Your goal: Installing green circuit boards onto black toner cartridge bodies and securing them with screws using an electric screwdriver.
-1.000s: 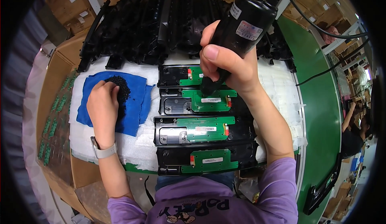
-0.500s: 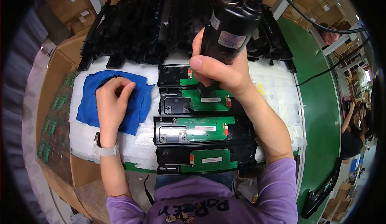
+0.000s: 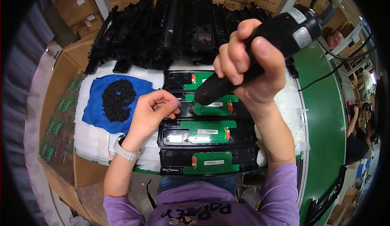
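Note:
My right hand (image 3: 262, 69) grips a black corded electric screwdriver (image 3: 286, 33). The tool is tilted, its nose end low over the green circuit board (image 3: 217, 109) of the second panel from the far end. Beside that nose, my left hand (image 3: 153, 111) has thumb and fingertips pinched together above the panel's left part; anything between them is too small to make out. Several black plastic panels (image 3: 172, 161) with green boards lie in a column in front of me. To the left, a blue cloth (image 3: 95, 108) bears a pile of tiny black screws (image 3: 118, 104).
Many black plastic housings (image 3: 162, 31) are heaped at the far side. White foam wrap (image 3: 288, 120) covers the work surface. At left stands a cardboard box (image 3: 67, 59) with green boards in clear plastic. A green table (image 3: 321, 84) lies to the right; a person (image 3: 359, 140) is beyond it.
My left hand has moved right from the screw pile to the second panel, uncovering the pile. My right hand has tipped the screwdriver, its top swinging right and its nose staying near that board.

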{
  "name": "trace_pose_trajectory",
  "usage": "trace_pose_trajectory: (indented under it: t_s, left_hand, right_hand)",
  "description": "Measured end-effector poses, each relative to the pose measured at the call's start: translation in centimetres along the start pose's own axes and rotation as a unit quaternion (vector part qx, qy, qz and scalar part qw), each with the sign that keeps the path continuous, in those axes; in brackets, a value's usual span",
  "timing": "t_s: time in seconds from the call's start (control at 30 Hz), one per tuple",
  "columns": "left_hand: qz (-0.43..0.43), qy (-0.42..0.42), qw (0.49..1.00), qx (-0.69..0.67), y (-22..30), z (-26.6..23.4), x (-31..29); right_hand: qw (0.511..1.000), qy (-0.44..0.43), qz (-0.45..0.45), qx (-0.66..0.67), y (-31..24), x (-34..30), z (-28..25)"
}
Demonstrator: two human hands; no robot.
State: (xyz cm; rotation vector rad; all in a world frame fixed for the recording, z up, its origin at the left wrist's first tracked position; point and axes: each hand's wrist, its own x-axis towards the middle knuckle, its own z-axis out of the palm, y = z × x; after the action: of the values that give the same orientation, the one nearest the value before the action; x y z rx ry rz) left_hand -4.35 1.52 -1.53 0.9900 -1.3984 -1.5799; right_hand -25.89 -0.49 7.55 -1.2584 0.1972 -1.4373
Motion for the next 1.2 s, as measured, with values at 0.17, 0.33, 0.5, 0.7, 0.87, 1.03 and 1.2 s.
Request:
trace_pose_trajectory:
  t_s: [0.17,0.33,0.5,0.7,0.87,1.03,1.2]
  left_hand:
    - [0.01,-0.02,1.0,-0.018,0.1,1.0,-0.3]
    - [-0.02,-0.027,0.997,-0.068,0.0,0.8,-0.2]
    - [-0.015,-0.019,0.998,-0.063,-0.1,1.0,-0.3]
    - [-0.014,-0.009,0.997,-0.07,-0.2,1.0,-0.5]
    - [-0.011,-0.004,0.997,-0.08,-0.1,1.0,-0.6]
    - [0.003,0.017,0.993,-0.12,-0.1,1.1,-0.5]
    - [0.009,0.017,0.992,-0.127,-0.6,0.9,-0.6]
  right_hand:
    - [0.999,0.042,-0.024,0.007,-0.1,0.1,0.2]
    - [0.993,0.087,-0.043,0.07,0.3,0.2,0.4]
    - [0.998,0.062,-0.025,0.012,0.4,-0.1,0.4]
    - [0.997,0.069,-0.019,-0.001,0.8,-0.2,0.7]
    - [0.996,0.085,-0.019,0.015,1.1,-0.3,0.9]
    - [0.991,0.121,-0.035,0.034,1.3,-0.4,1.0]
    - [0.982,0.185,-0.025,0.014,1.7,-0.3,1.6]
